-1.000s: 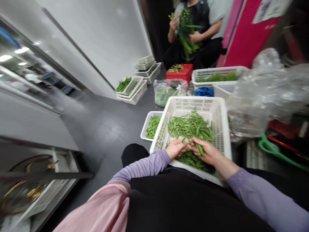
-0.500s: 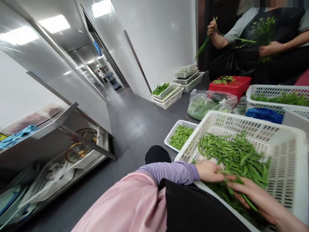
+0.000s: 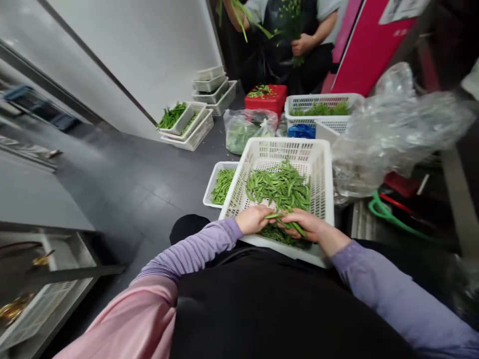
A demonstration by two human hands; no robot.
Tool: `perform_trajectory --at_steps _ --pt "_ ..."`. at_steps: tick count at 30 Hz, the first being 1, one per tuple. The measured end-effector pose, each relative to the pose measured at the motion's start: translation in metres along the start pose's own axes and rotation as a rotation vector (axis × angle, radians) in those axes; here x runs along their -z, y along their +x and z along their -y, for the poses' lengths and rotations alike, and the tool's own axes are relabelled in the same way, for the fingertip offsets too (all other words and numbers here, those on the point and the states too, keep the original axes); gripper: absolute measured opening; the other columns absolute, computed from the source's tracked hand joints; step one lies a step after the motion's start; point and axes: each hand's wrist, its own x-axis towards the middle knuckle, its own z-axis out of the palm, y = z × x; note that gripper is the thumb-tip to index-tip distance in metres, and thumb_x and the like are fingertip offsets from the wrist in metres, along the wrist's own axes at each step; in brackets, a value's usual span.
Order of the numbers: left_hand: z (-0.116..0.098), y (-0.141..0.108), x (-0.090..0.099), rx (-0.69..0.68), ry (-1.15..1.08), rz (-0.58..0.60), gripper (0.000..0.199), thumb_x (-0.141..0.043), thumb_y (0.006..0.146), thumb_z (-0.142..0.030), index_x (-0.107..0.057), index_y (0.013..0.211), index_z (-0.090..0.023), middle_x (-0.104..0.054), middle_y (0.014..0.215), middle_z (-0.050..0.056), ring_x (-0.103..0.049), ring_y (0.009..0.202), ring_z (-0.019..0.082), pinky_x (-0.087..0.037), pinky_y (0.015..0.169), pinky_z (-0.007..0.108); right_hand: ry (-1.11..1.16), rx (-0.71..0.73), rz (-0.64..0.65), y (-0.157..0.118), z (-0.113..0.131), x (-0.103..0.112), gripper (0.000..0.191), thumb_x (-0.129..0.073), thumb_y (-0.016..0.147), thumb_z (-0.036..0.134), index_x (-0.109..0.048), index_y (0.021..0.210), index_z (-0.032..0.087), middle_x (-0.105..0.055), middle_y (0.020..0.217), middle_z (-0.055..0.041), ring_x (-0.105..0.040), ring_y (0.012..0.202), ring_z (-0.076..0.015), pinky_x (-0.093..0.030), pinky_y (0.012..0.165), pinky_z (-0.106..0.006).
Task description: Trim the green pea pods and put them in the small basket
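Observation:
Over the near end of a large white perforated basket, my two hands meet. My left hand is closed in a pinch on the end of a green bean pod. Several pods lie in my right hand, whose fingers are curled round them. Beneath and beyond, a pile of flat green bean pods covers the basket's floor. Darker green scraps lie at its near end, partly hidden by my hands. Left of the basket stands a smaller white basket of pods.
Beyond are a knotted clear bag of greens, a red stool and a white basket with greens. A crumpled plastic bag lies right. Stacked baskets line the wall. A co-worker holds green stems.
My view has swung to the right, bringing the plastic bag and my right sleeve into sight. Both hands stay together over the basket, still holding pods.

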Motion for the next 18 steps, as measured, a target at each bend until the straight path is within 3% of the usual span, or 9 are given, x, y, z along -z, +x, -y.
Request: perform_trajectory --at_steps 4,8,10,13,16,18 --pt "0.003 0.003 0.013 -0.089 0.04 0.108 0.024 -0.042 0.077 -0.013 -0.057 0.097 -0.012 -0.058 0.088 0.007 -0.053 0.083 0.013 -0.04 0.079 0.022 -0.136 0.023 0.02 -0.003 0.003 0.0 0.031 -0.055 0.064 0.024 -0.06 0.092 0.011 -0.048 0.055 0.0031 -0.036 0.033 -0.0041 -0.02 0.029 -0.017" --pt "0.005 0.007 0.017 -0.071 0.018 0.193 0.015 -0.044 0.075 -0.014 -0.058 0.08 -0.012 -0.057 0.077 0.005 -0.053 0.073 0.013 -0.041 0.072 0.022 -0.57 0.101 -0.055 -0.003 0.003 -0.004 0.031 -0.057 0.068 0.037 -0.062 0.088 0.013 -0.047 0.049 0.0043 -0.039 0.036 -0.0063 -0.026 0.034 -0.019" --pt "0.005 0.008 0.011 -0.013 -0.102 0.202 0.012 -0.045 0.075 -0.015 -0.057 0.074 -0.013 -0.055 0.068 0.003 -0.051 0.065 0.011 -0.042 0.067 0.022 -0.828 0.247 -0.167 0.0 0.002 -0.007 0.029 -0.057 0.069 0.04 -0.064 0.082 0.015 -0.053 0.053 0.002 -0.047 0.045 -0.01 -0.034 0.043 -0.021" --pt "-0.001 0.01 -0.005 0.227 -0.442 0.099 0.022 -0.034 0.082 -0.021 -0.054 0.081 -0.012 -0.047 0.057 -0.002 -0.043 0.046 0.006 -0.041 0.053 0.02 -1.035 0.529 -0.362 0.003 -0.003 -0.013 0.025 -0.05 0.075 0.038 -0.063 0.073 0.017 -0.062 0.07 -0.0028 -0.055 0.066 -0.0154 -0.041 0.061 -0.025" --pt "-0.01 0.01 -0.026 0.47 -0.666 -0.003 0.03 -0.024 0.086 -0.023 -0.05 0.095 -0.011 -0.044 0.056 -0.004 -0.035 0.036 0.004 -0.038 0.042 0.018 -1.023 0.713 -0.645 0.005 -0.006 -0.014 0.022 -0.05 0.074 0.037 -0.06 0.072 0.018 -0.063 0.075 -0.0057 -0.057 0.07 -0.0177 -0.042 0.066 -0.028" --pt "-0.013 0.011 -0.037 0.557 -0.602 0.04 0.027 -0.028 0.084 -0.019 -0.052 0.094 -0.012 -0.05 0.058 -0.001 -0.044 0.041 0.005 -0.041 0.046 0.018 -0.837 0.676 -0.877 0.006 -0.007 -0.01 0.022 -0.055 0.069 0.04 -0.058 0.075 0.019 -0.062 0.07 -0.0059 -0.057 0.063 -0.0181 -0.044 0.057 -0.028"
